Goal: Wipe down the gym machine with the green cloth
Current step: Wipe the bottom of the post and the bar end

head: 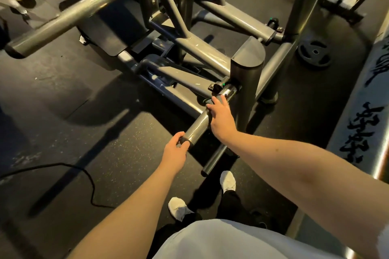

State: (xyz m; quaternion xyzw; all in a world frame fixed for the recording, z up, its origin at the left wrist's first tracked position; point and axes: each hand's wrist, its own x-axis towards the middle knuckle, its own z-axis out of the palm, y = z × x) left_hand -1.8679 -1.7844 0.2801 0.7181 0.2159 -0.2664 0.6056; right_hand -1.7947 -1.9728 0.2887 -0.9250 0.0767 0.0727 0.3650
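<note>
The grey steel gym machine (195,48) fills the middle of the head view. One round bar (199,126) of it juts toward me from an upright post (245,82). My left hand (175,152) grips the black-capped near end of that bar. Farther up the bar, my right hand (221,116) presses the cloth (212,100) against the metal. Only a dark bunched edge of the cloth with a green glint shows past my fingertips; my hand hides the remainder.
A black weight plate (314,52) lies on the rubber floor behind the post. A black cable (84,174) snakes across the floor at the left. My white shoes (227,181) stand just below the bar. A pale wall with dark lettering (357,124) runs along the right.
</note>
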